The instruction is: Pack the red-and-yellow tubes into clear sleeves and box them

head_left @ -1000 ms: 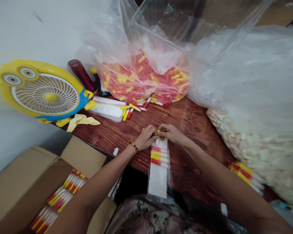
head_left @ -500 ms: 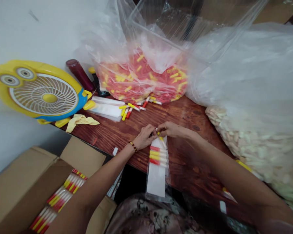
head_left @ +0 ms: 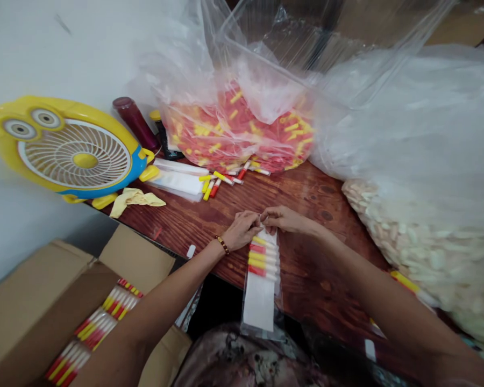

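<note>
The fan (head_left: 80, 153) stands left of the pouch (head_left: 259, 301).

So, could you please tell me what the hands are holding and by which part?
The clear pouch, by its far end, in the left hand and right hand; whether anything small is pinched there too cannot be told.

No legible txt, brand, nos. or signs anywhere in view.
</note>
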Action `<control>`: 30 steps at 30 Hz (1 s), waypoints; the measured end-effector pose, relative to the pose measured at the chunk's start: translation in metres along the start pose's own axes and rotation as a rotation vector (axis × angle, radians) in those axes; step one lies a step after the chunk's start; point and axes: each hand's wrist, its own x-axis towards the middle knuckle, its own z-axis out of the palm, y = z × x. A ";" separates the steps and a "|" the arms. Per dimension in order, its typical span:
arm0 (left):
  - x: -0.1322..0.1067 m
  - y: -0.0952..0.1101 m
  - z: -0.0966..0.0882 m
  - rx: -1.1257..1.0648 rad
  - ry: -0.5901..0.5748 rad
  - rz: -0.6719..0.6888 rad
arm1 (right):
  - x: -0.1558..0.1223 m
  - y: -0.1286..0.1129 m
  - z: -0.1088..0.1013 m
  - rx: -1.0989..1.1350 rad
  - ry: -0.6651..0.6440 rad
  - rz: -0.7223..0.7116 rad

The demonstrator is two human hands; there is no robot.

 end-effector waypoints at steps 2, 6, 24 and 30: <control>0.001 0.001 0.000 0.015 -0.037 -0.011 | 0.001 0.003 0.002 0.023 0.011 -0.001; 0.001 0.002 -0.003 0.017 -0.090 -0.013 | 0.005 0.011 -0.001 0.004 0.006 0.043; 0.004 0.008 -0.012 0.081 -0.160 -0.047 | 0.141 -0.095 0.030 -1.147 0.549 -0.056; 0.006 0.002 -0.010 0.091 -0.141 -0.007 | 0.132 -0.086 0.032 -1.039 0.532 -0.067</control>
